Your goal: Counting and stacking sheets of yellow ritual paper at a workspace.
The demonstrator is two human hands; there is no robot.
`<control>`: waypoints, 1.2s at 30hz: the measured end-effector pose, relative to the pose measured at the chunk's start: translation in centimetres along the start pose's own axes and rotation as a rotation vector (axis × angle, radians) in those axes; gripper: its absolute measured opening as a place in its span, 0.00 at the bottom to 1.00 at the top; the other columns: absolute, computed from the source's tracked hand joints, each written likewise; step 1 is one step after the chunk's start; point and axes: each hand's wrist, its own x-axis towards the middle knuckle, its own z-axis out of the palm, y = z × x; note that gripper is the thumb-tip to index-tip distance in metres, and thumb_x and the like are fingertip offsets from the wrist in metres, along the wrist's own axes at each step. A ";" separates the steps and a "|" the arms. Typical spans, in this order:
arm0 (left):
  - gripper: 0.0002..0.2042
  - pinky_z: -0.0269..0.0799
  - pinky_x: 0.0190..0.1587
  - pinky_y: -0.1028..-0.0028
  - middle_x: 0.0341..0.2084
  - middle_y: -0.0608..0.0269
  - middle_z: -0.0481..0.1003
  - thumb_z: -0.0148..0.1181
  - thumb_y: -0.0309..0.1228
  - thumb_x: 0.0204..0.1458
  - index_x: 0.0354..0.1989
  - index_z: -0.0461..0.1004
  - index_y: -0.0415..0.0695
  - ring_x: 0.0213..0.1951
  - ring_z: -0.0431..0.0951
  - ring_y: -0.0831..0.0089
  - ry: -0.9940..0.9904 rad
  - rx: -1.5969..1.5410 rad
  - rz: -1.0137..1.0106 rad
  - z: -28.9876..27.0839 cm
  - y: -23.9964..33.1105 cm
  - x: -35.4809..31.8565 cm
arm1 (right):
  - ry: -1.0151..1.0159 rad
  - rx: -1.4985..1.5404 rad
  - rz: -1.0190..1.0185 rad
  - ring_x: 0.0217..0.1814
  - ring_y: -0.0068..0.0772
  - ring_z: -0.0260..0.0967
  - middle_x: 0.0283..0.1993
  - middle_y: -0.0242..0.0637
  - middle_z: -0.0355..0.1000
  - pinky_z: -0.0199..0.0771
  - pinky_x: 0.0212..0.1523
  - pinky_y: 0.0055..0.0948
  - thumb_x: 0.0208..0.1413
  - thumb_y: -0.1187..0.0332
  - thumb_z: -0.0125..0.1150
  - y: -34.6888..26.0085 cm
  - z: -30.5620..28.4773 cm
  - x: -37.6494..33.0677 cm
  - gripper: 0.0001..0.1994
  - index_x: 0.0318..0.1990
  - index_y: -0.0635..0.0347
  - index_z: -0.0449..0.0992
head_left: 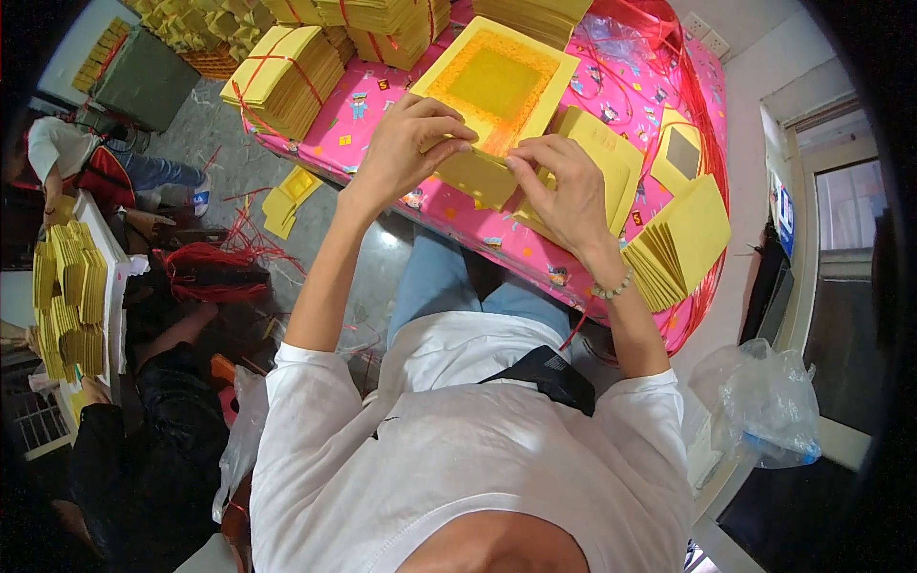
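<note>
A sheet of yellow paper (478, 180) hangs at the near edge of a pink patterned table, its upper edge pinched between my two hands. My left hand (417, 143) has thumb and fingertips closed at its left corner, and my right hand (562, 183) grips the right side, a beaded bracelet (613, 286) on that wrist. Just beyond them lies a yellow sheet with an orange border and a gold square (504, 84). Folded yellow papers (604, 153) lie beside and partly under my right hand. Any fold in the held sheet is hard to make out.
Tied bundles of yellow paper (287, 81) stand at the table's far left. A fanned stack (680, 244) and red strings (690, 95) lie at the right of the pink tablecloth (382, 95). Other people work at a white table (113, 277) on the left.
</note>
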 end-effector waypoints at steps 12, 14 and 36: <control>0.06 0.67 0.46 0.66 0.32 0.64 0.75 0.63 0.34 0.48 0.32 0.81 0.48 0.40 0.71 0.65 -0.004 -0.022 -0.041 0.2 -0.1 0.0 | 0.034 0.050 0.086 0.30 0.37 0.70 0.30 0.37 0.74 0.71 0.33 0.34 0.50 0.64 0.62 -0.1 0.1 0.3 0.09 0.28 0.60 0.80; 0.06 0.66 0.47 0.66 0.34 0.63 0.75 0.63 0.34 0.48 0.34 0.81 0.49 0.43 0.71 0.65 -0.039 -0.017 -0.071 0.1 0.0 -0.1 | 0.037 0.062 0.094 0.31 0.36 0.71 0.30 0.37 0.75 0.71 0.33 0.34 0.50 0.64 0.62 0.1 0.1 0.3 0.09 0.29 0.60 0.80; 0.10 0.67 0.40 0.66 0.32 0.60 0.73 0.58 0.21 0.46 0.38 0.76 0.44 0.37 0.70 0.59 0.172 0.143 0.069 0.3 0.5 3.3 | 0.288 0.072 0.094 0.45 0.42 0.73 0.46 0.44 0.70 0.75 0.38 0.31 0.56 0.63 0.59 0.2 -0.2 1.3 0.15 0.48 0.60 0.71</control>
